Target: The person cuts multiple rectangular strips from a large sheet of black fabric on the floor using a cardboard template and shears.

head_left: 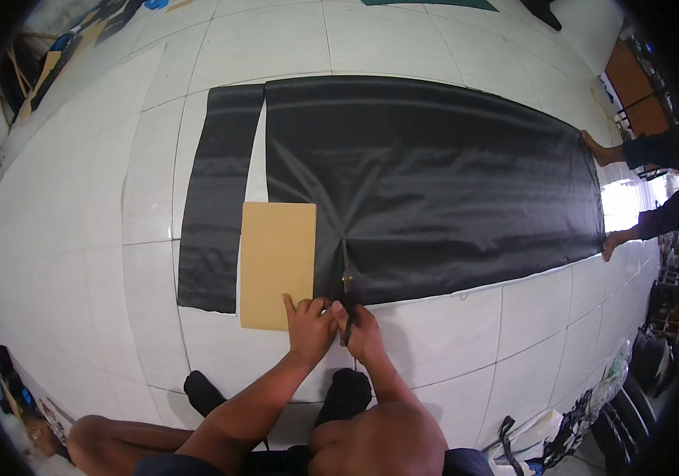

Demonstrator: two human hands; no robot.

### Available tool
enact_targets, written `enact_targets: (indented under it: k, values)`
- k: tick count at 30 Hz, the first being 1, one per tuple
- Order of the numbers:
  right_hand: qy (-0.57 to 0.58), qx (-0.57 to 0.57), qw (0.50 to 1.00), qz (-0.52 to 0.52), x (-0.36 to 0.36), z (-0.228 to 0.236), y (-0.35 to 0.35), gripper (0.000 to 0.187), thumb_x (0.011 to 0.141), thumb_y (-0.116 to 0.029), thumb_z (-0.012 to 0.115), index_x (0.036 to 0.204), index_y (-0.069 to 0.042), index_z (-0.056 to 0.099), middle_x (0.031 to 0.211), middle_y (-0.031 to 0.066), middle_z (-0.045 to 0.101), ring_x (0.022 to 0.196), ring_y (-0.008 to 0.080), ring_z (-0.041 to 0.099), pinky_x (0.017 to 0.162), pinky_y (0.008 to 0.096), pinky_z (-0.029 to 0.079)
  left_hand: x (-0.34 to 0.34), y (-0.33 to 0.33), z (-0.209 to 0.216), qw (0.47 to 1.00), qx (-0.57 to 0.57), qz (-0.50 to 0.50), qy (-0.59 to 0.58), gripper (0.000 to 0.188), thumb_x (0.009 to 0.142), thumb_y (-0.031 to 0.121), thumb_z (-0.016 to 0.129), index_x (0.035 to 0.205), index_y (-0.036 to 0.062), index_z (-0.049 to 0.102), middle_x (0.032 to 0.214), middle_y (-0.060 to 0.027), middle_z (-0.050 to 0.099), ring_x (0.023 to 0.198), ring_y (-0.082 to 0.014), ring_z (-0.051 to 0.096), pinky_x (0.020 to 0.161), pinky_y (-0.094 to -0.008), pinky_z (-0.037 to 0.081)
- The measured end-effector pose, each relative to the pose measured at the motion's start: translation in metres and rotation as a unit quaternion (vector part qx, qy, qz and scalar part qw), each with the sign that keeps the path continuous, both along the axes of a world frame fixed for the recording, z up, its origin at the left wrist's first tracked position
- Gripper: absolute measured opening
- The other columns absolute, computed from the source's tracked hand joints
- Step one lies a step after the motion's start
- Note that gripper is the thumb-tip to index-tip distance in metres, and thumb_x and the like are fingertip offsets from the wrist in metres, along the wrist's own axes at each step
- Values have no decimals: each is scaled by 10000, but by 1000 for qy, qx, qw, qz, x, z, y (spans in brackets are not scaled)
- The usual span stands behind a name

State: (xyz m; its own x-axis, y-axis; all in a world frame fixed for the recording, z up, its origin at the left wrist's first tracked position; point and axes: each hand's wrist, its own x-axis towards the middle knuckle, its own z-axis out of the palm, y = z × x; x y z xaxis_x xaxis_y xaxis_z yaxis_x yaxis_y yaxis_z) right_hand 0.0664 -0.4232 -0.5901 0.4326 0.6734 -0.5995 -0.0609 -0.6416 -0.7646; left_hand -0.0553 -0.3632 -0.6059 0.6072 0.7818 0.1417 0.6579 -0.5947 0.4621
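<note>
Spread on the tiled floor is a large black fabric sheet (450, 182), with a separate black strip (216, 190) along its left side. A tan cardboard rectangle (278, 254) overlaps the sheet's lower left corner and the strip's right edge. My right hand (365, 335) is closed round the handles of a pair of scissors (346, 282). The blades point away from me into the sheet, and creases fan out from their tips. Beside it, my left hand (311, 327) pinches the sheet's near edge, its outer fingers lying over the cardboard's lower right corner.
At the far right another person's feet (607, 155) stand on the sheet's right end. My own feet in black socks (345, 395) are just below my hands. Bags and plastic (542, 436) lie at the lower right, and assorted materials (53, 59) line the upper left.
</note>
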Motion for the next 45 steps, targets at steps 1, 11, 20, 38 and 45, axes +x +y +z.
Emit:
enact_targets:
  k: [1,11,20,38,45]
  values:
    - [0,1,1000,-5,-2,-4,0,540,971,-539,658,845,-20,584,604,15,517,514,112,507,479,287,399,-1,0,-3,1000,-19,-3,12,128,817,232,744,935,185,735,1014,15,613,980,-261,588,1081,-779,251]
    - [5,17,999,-26,-4,-1,9,531,975,-528,662,821,-24,597,587,13,522,500,111,509,478,291,403,-4,0,4,1000,-7,-12,26,180,804,241,748,976,186,750,1032,17,628,988,-260,592,1076,-771,266]
    - [-47,25,998,-13,17,-6,59,574,984,-547,636,703,-57,538,557,20,502,482,121,497,481,304,403,-6,0,9,999,-19,-31,39,244,801,201,771,1045,196,761,1055,9,635,982,-256,597,1067,-765,275]
    - [28,48,998,-35,74,5,189,611,937,-625,647,704,-72,530,585,24,507,477,135,482,494,308,384,-6,-3,5,999,-20,-31,-14,304,794,170,794,1092,198,739,1084,6,626,943,-260,603,1031,-785,285]
    - [37,65,997,-35,94,2,244,612,923,-635,661,736,-65,545,596,13,501,489,121,483,489,297,382,-7,-4,9,999,-40,-21,-6,292,792,182,789,1078,217,742,1076,10,634,988,-258,602,1040,-776,284]
